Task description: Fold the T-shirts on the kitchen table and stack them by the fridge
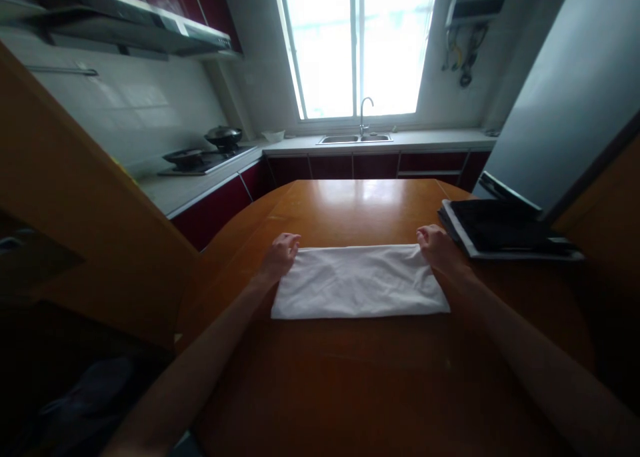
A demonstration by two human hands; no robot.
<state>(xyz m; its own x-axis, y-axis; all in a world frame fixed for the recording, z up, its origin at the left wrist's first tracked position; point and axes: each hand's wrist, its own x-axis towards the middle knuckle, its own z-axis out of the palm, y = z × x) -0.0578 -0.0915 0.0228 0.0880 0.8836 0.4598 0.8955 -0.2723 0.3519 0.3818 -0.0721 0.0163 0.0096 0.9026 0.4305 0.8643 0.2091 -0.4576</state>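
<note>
A white cloth [360, 283], folded into a wide rectangle with light wrinkles, lies on the wooden table [350, 377] in front of me. At its far left corner is my left hand [281, 255], with its fingers curled closed on the cloth's edge. My right hand [438, 245] grips the far right corner in the same way, thumb side towards the middle. The fingertips of both hands are partly hidden. Between the hands the far edge of the cloth runs nearly straight.
A stack of dark and white folded cloths [505, 227] sits on the table's right side, near the fridge [575, 90]. Beyond the table are a counter with a sink [355, 139], and a stove [210, 160] with a wok [223, 135]. An orange-brown panel [90, 190] stands at left.
</note>
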